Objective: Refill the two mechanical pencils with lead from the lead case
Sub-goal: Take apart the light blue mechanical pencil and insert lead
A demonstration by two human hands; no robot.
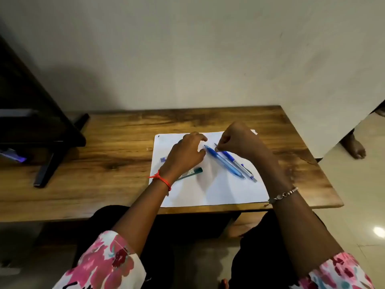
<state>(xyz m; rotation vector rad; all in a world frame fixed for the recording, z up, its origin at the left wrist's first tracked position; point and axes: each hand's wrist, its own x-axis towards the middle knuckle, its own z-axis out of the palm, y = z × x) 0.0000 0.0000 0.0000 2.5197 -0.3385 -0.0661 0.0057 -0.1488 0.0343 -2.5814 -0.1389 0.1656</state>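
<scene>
Two mechanical pencils lie side by side on a white sheet of paper [210, 192]: a light blue one [226, 162] and a clear one with a dark blue grip [239, 165]. My right hand [239, 138] pinches the far tip of the clear pencil between thumb and fingers. Over the sheet's left part, my left hand [185, 153] hovers with fingers spread and nothing in them, close to the blue pencil's tip. A dark green lead case [192, 172] lies partly under my left wrist. A small blue piece [163, 159] sits left of that hand.
The paper lies on a wooden table [116, 147] against a pale wall. A dark frame with a leg [50, 163] stands on the table's left side. Another person's bare foot [356, 148] shows on the floor at the right.
</scene>
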